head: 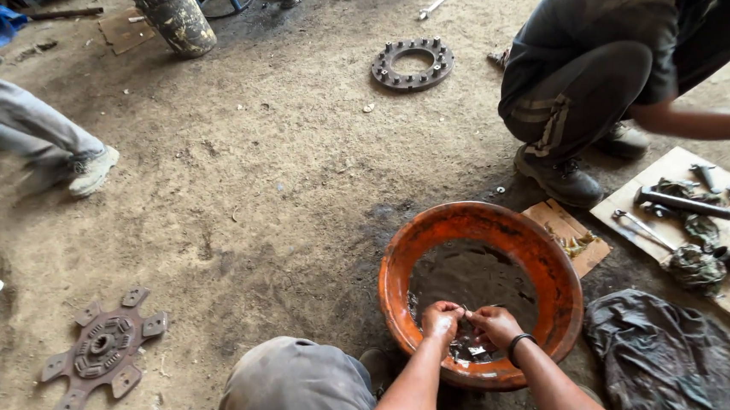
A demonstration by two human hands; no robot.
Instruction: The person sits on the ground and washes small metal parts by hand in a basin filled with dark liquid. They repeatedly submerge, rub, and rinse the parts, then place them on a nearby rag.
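Note:
Both my hands are down inside an orange basin (521, 235) of dark, dirty liquid on the dirt floor. My left hand (441, 319) is curled into a fist over small metal parts (469, 347) at the near side of the basin. My right hand (493, 325), with a black band on its wrist, pinches a small metal piece next to the left hand. The piece is too small and dirty to name. My bent knee (297, 389) is at the bottom, left of the basin.
A squatting person (611, 51) reaches right over a board (679, 166) with tools and rags. A clutch disc (101, 348) lies at left, a bolted metal ring (412, 63) farther off. Dark cloth (675, 359) lies right of the basin. Another person's leg (25, 126) is at upper left.

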